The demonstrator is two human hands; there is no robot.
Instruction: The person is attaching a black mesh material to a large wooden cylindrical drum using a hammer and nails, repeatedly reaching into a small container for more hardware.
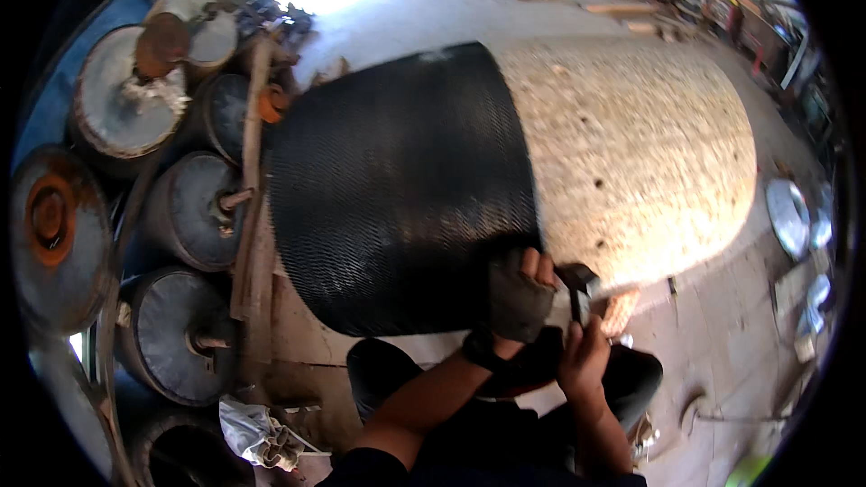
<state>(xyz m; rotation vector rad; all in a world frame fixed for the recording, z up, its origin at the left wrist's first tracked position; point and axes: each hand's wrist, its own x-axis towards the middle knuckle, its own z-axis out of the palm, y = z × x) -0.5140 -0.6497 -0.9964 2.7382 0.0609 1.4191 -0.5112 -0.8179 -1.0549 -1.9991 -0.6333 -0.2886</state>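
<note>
Big drum [631, 144] fills the middle here, lying on its side, its right part bare and pale with a rough, pitted face; the left part is wrapped in black ribbed rubber sheet [397, 189], and the edge between the two runs as a clean curved line from the top of the drum down to the hands; beyond the drum's far end the concrete floor [469, 9] opens out wide and sunlit, with plenty of room that way; to the left it's tight, a stack of smaller rollers [180, 207] with rusty hubs and shafts crowding right up against the rubber's left edge, a wooden plank [248, 180] standing between them; on the right rim, a few shiny metal pieces [794, 216] lie on the floor, well apart from the drum; now down to the seam's lower end: the left hand [521, 293], in a dark fingerless glove, has its fingers curled over the rubber's edge, gripping it right at the corner; just beside it the right hand [585, 352], bare, is closed around a small dark tool [579, 293] whose tip sits at the edge where rubber meets bare drum; both forearms come up from the bottom, close together.
</note>
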